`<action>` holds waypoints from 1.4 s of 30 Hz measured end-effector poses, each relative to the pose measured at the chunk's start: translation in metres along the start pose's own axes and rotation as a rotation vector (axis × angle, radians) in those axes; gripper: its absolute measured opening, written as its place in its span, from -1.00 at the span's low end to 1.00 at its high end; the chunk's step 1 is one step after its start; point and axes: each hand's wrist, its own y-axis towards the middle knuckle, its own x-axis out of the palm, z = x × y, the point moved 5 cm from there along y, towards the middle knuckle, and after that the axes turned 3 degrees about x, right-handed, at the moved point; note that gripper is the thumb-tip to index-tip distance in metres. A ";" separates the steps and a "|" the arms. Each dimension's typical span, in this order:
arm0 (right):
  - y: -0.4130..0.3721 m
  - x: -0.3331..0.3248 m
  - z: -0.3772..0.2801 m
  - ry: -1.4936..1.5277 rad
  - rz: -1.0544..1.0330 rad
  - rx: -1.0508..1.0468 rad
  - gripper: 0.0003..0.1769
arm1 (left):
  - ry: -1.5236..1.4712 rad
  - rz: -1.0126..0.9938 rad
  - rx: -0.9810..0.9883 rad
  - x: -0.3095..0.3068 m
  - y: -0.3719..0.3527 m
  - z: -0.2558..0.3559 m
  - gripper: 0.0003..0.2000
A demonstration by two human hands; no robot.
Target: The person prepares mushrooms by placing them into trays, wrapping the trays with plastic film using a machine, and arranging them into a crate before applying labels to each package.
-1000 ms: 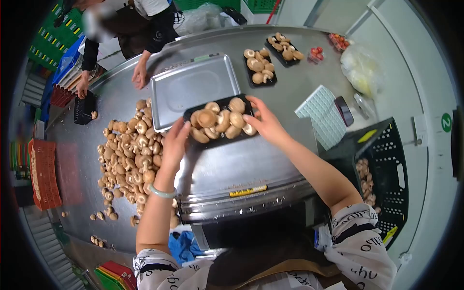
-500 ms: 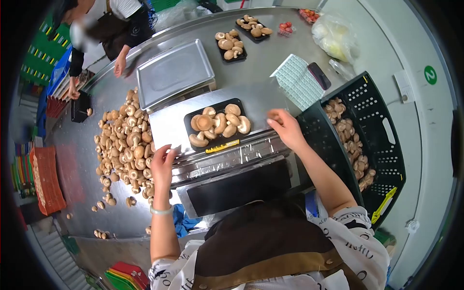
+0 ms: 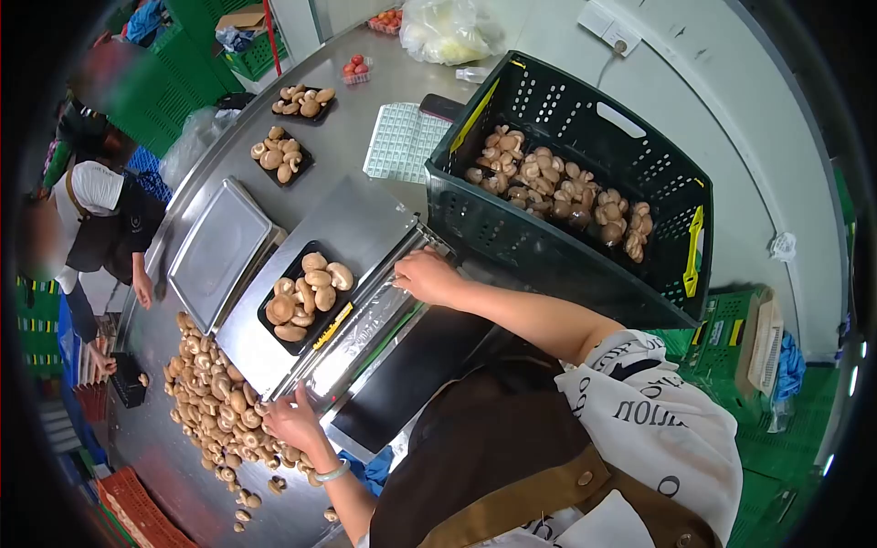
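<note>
Film (image 3: 350,354) lies beside trayed mushrooms (image 3: 324,298), between left hand (image 3: 294,422) and right hand (image 3: 429,278); fingers (image 3: 407,266) curl at its ends, whether pinching it cannot be told. Probably light, limp, clingy; best held by both corners.

white shirt (image 3: 660,449), black lettering (image 3: 650,414) | brown apron (image 3: 484,434), tan band (image 3: 523,500) | pale left-wrist bracelet (image 3: 334,472)

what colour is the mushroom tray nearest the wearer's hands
Black; the tray shows best in the head view.
</note>
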 end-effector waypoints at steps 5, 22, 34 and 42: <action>0.006 0.005 -0.007 0.003 -0.060 -0.035 -0.77 | -0.291 -0.115 0.030 0.024 -0.001 0.001 -0.77; 0.161 -0.020 -0.066 0.803 0.098 -0.130 -0.83 | -1.350 -0.164 -0.028 0.046 0.167 0.021 -0.88; 0.107 0.020 -0.059 0.382 -0.538 -0.098 -0.58 | -1.079 -0.766 -0.131 0.056 0.091 0.032 -0.74; 0.087 0.011 -0.053 0.449 -0.321 -0.021 -0.60 | -0.892 -0.494 0.024 0.037 0.072 0.034 -0.63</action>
